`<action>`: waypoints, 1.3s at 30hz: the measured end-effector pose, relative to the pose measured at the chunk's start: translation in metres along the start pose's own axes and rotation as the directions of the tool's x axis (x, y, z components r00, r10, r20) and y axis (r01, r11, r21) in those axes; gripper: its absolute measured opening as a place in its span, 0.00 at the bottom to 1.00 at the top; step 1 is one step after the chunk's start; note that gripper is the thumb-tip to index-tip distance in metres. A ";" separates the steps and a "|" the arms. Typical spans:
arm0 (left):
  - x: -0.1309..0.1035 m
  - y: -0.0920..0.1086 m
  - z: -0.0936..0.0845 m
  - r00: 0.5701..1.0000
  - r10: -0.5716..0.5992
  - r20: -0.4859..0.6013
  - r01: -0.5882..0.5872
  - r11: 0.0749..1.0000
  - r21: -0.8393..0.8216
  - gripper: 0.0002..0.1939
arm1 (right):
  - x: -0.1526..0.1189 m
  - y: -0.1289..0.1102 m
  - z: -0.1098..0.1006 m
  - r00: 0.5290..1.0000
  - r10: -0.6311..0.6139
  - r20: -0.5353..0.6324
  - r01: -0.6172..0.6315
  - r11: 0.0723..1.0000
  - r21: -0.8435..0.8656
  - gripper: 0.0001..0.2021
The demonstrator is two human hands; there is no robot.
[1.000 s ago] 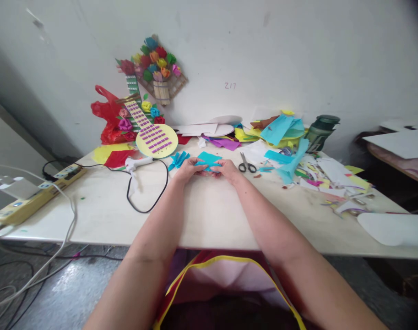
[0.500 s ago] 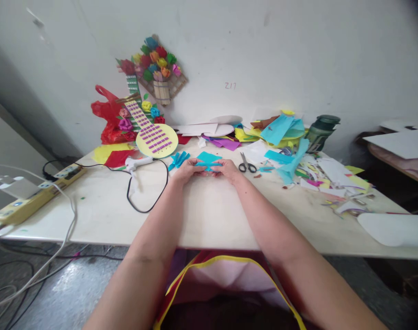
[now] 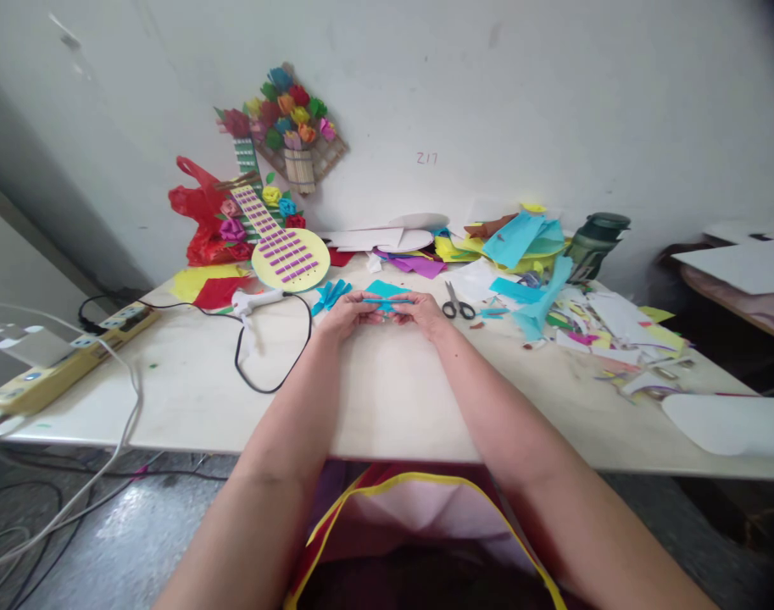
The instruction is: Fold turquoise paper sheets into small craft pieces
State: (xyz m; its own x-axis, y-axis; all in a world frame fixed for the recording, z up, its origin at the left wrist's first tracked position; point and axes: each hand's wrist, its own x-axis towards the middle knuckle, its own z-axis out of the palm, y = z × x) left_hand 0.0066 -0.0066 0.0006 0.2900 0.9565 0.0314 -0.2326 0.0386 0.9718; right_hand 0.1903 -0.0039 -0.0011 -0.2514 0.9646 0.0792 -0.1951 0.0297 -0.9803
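Note:
A narrow strip of blue paper (image 3: 385,303) stretches between my two hands, low over the table. My left hand (image 3: 352,313) pinches one end of it and my right hand (image 3: 420,313) pinches the other; my fingers hide both ends. Just behind the strip lies a flat blue paper piece (image 3: 387,289). Several folded blue paper pieces (image 3: 331,295) are bunched left of my left hand. Black-handled scissors (image 3: 456,305) lie to the right of my right hand, blades pointing away from me.
A white glue gun (image 3: 254,301) with a black cord lies on the left, near a yellow power strip (image 3: 75,356). A paper guitar (image 3: 291,258) leans at the back. Paper sheets and scraps (image 3: 606,326) cover the right side, beside a dark green bottle (image 3: 596,246).
The blue paper between my fingers looks narrower than before, turned or folded into a thin strip. Both hands have stayed in nearly the same place.

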 end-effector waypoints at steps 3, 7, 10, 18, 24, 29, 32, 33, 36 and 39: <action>0.000 -0.001 -0.001 1.000 0.004 -0.005 -0.004 0.999 -0.033 0.11 | 0.001 0.001 -0.001 0.999 -0.018 0.026 0.017 1.000 0.022 0.11; 0.002 -0.003 -0.004 1.000 0.003 0.001 -0.003 0.998 -0.058 0.10 | 0.003 0.003 -0.003 0.999 -0.023 0.044 0.021 0.999 0.046 0.12; 0.003 -0.004 -0.006 1.000 0.013 0.012 -0.013 0.998 -0.068 0.10 | 0.004 0.004 -0.004 0.998 -0.030 0.061 0.026 0.998 0.064 0.13; 0.003 -0.003 -0.007 0.999 0.045 0.018 -0.044 0.997 -0.066 0.10 | 0.005 0.007 -0.006 0.996 -0.045 0.083 0.037 0.995 0.096 0.13; 0.004 -0.005 -0.007 0.996 0.082 0.030 -0.080 0.995 -0.055 0.10 | 0.004 0.006 -0.005 0.995 -0.044 0.093 0.035 0.994 0.103 0.11; 0.004 -0.003 -0.005 0.996 0.089 0.021 -0.087 0.994 -0.071 0.09 | 0.003 0.004 -0.004 0.995 -0.048 0.093 0.038 0.994 0.104 0.09; 0.003 0.000 -0.003 0.996 0.084 0.024 -0.082 0.994 -0.075 0.08 | 0.002 0.003 -0.003 0.995 -0.053 0.086 0.043 0.993 0.113 0.09; 0.003 0.001 -0.003 0.996 0.087 0.024 -0.085 0.993 -0.078 0.08 | 0.002 0.002 -0.003 0.995 -0.055 0.089 0.045 0.992 0.119 0.09; 0.002 0.003 -0.002 0.993 0.116 0.017 -0.113 0.989 -0.099 0.10 | 0.002 0.001 -0.004 0.992 -0.062 0.114 0.044 0.987 0.152 0.06; 0.001 0.003 0.000 0.992 0.128 0.004 -0.127 0.989 -0.079 0.10 | 0.002 0.001 -0.003 0.991 -0.076 0.109 0.056 0.983 0.175 0.09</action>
State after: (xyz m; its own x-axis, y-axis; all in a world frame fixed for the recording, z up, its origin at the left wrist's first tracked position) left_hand 0.0059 -0.0056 0.0039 0.2612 0.9525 0.1564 -0.3400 -0.0608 0.9384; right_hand 0.1929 -0.0013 -0.0027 -0.3375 0.9253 0.1730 -0.3721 0.0376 -0.9274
